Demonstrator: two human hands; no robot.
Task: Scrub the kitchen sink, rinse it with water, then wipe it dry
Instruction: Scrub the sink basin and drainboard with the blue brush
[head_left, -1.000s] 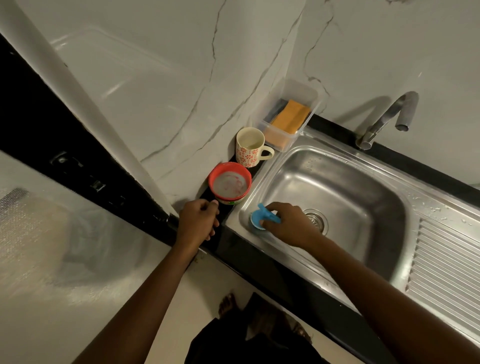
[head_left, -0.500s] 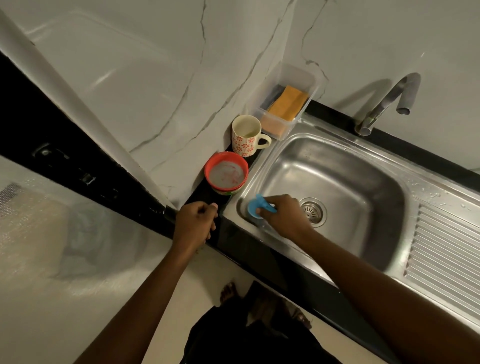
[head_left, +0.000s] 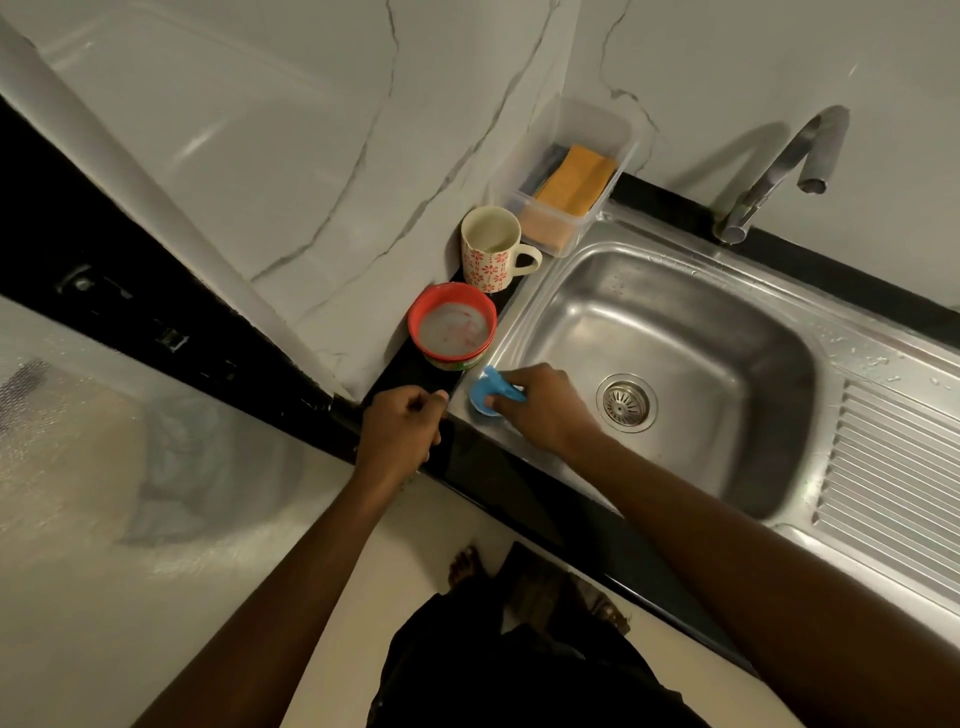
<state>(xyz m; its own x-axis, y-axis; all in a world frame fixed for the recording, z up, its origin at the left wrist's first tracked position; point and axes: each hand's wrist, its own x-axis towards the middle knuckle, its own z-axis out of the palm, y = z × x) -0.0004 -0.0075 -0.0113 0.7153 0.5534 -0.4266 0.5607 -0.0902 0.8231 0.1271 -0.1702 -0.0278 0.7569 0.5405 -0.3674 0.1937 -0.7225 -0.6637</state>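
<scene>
A stainless steel sink (head_left: 691, 332) fills the right half of the head view, with a round drain (head_left: 626, 402) in its floor. My right hand (head_left: 545, 408) grips a blue scrubber (head_left: 488, 397) and presses it against the sink's near left corner, at the rim. My left hand (head_left: 400, 434) rests on the black counter edge just left of the sink, its fingers curled over the edge. A curved metal tap (head_left: 774, 171) stands at the back of the sink.
A red tub of whitish cleaning paste (head_left: 452, 330) and a flowered mug (head_left: 493, 249) stand on the black counter left of the sink. A clear box with an orange sponge (head_left: 574, 179) sits behind them. A ribbed draining board (head_left: 904, 478) lies on the right.
My right hand has slid the blue scrubber a short way along the sink's near left corner. My left hand stays on the counter edge.
</scene>
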